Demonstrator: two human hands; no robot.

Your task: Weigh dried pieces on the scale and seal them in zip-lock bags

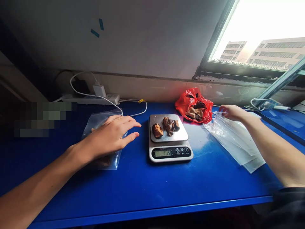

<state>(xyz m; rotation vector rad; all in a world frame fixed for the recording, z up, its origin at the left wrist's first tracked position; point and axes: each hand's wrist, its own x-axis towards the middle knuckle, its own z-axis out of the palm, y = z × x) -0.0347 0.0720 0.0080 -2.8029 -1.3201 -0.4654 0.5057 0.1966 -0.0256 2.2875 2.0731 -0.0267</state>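
Note:
A white kitchen scale with a steel top carries several dried brown pieces, perhaps mushroom or peel. Its display reads about 105; any decimal point is unclear. My left hand is left of the scale, fingers stretched out and apart with nothing between them. Beneath it lies a clear plastic bag with brown pieces inside, partly covered by the hand. On the right, several flat clear plastic bags overlap. My right hand has its fingers curled at their upper edge; the fingertips are partly hidden.
Behind the scale, an open red plastic bag holds more dried pieces. A power strip with a white charger and cable runs along the wall. A slanted metal stand is at the right. The blue table has its front edge nearest me.

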